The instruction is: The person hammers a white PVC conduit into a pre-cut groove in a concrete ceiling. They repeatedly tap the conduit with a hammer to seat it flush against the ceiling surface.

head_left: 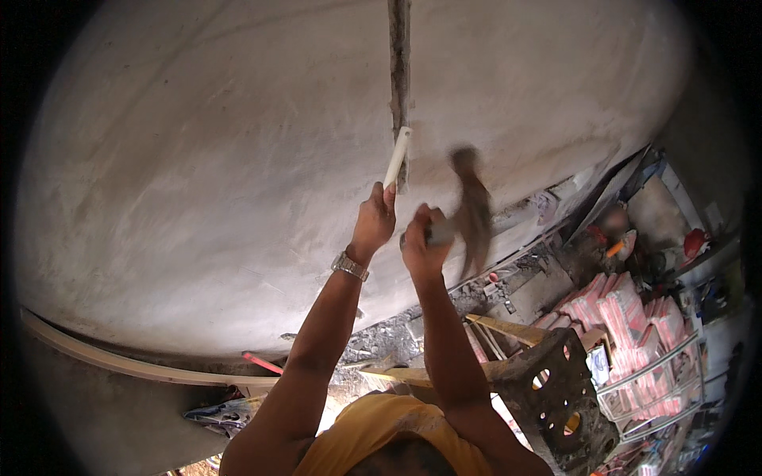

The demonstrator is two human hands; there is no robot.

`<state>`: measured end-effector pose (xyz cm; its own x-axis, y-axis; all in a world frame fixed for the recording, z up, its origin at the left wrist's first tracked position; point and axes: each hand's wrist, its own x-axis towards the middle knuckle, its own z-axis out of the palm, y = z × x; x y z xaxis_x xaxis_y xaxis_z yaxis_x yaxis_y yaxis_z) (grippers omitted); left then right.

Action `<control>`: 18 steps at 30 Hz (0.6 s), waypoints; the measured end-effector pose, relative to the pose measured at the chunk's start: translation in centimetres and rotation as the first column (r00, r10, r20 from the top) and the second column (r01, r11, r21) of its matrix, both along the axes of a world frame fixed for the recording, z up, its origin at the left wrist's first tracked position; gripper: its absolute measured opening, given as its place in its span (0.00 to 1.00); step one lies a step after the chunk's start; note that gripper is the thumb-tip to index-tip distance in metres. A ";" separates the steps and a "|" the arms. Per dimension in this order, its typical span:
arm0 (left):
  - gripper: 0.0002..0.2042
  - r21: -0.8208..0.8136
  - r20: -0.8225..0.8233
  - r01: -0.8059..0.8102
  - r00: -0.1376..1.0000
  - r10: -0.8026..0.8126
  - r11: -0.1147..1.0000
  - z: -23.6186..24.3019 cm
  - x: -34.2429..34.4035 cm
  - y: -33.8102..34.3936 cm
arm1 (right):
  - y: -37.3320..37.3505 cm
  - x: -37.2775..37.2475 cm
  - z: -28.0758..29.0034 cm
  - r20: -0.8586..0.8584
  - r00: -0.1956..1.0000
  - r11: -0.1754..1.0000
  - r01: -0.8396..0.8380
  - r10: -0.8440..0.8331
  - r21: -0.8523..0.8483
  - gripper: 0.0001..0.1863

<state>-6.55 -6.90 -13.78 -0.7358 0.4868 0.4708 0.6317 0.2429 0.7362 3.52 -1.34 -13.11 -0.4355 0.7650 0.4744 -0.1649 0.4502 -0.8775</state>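
Note:
My left hand, with a metal watch on its wrist, grips a slim off-white tube-like piece that has a small hole near its top. The piece stands slightly tilted over the lower end of a narrow vertical groove cut into the grey plastered wall. Just right of it, my right hand is closed around the handle of a hammer. The hammer's head is smeared by motion and apart from the tube-like piece. Whether the piece touches the groove's inside, I cannot tell.
Close by on the right is a stained ladder top with holes and yellow rails. Below lie rubble, a red rod and stacked red-and-white packages. A person appears at the far right. A pale strip curves along the lower left.

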 end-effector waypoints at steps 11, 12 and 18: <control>0.21 -0.003 0.422 0.027 0.906 -0.023 1.000 2.1 0.7 1.6 | -2.1 5.9 7.9 -0.305 0.909 0.875 -0.375 0.283 -0.307 0.24; 0.21 -0.008 0.436 0.013 0.900 -0.008 1.000 2.0 1.0 1.6 | -2.0 6.4 9.4 -0.398 0.869 0.861 -0.422 0.294 -0.284 0.31; 0.23 0.011 0.311 -0.009 0.950 0.005 1.000 1.1 1.1 2.7 | 0.4 2.3 8.1 -0.557 0.803 0.976 -0.197 0.212 0.088 0.33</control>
